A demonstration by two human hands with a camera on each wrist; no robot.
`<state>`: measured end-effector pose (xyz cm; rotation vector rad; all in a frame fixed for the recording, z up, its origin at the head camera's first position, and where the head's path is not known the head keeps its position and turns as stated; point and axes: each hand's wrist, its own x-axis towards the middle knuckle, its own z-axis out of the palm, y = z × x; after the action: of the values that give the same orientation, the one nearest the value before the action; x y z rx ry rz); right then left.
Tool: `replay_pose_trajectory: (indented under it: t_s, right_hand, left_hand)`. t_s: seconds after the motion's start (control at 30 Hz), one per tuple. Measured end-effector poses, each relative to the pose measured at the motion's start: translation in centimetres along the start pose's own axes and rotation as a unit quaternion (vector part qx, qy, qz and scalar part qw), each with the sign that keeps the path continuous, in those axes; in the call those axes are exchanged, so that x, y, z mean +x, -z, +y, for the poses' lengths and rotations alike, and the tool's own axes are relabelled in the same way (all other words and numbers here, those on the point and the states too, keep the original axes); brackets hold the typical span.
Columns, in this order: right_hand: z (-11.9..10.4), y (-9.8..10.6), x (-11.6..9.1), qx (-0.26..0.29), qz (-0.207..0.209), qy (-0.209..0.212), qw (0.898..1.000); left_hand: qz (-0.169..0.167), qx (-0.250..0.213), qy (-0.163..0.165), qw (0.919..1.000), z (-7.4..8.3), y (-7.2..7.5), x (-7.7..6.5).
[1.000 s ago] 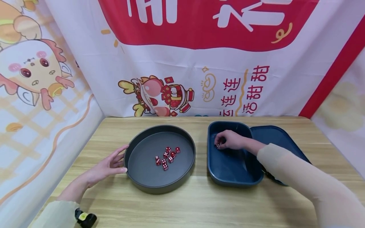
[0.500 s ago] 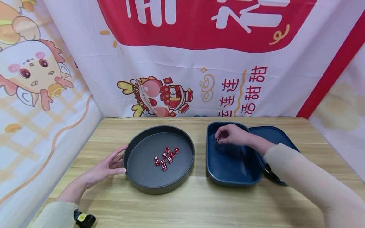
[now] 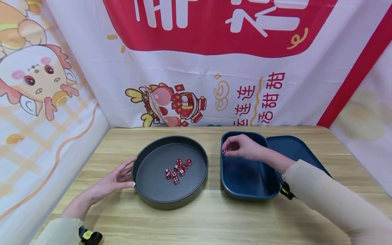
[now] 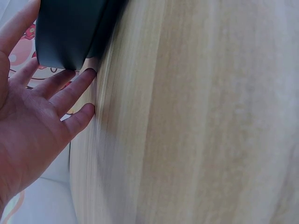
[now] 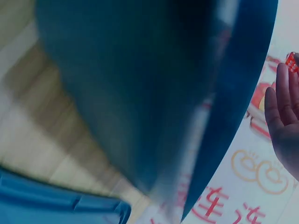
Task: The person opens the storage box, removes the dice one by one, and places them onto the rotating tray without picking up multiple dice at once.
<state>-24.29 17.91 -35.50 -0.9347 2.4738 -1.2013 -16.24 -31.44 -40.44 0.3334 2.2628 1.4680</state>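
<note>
My right hand (image 3: 245,147) pinches a red die (image 3: 225,152) over the left rim of a deep blue rectangular box (image 3: 246,178). In the right wrist view the die (image 5: 292,61) shows at the fingertips, while part of the hand (image 5: 286,126) is cut off by the frame. To the left stands a round dark grey pan (image 3: 151,182), with several red dice (image 3: 176,167) clustered on its floor. My left hand (image 3: 110,183) has its fingers spread along the pan's left wall. Its fingertips touch the pan (image 4: 65,39) in the left wrist view.
A flat blue lid (image 3: 289,148) lies to the right of the box, partly under my right forearm. The wooden table (image 3: 196,224) ends at a white printed cloth (image 3: 226,68) behind, and another cloth (image 3: 70,143) borders the left side.
My right hand has lifted the die from inside the box and moved left to its rim. My left hand and the dice in the pan stay in place.
</note>
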Motion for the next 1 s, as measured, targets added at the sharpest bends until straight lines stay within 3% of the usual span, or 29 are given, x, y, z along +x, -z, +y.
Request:
replay_pose_trajectory:
  t_s: [0.5,0.73,1.0]
  right_hand:
    - [-4.3,-4.4,1.5,0.018,-0.036,0.015,0.999]
    - [-6.3,-5.7,3.4,0.007,-0.069,0.006,0.998]
    - [-7.6,-7.2,6.0,-0.022,-0.102,0.027,0.994]
  left_hand:
    - [-0.005,0.003,-0.012,0.9999,0.4,-0.2,-0.2]
    - [-0.006,0.002,-0.015,0.9999,0.2,-0.1,-0.3]
    - [-0.005,0.002,-0.011,0.9999,-0.1,0.0,-0.1]
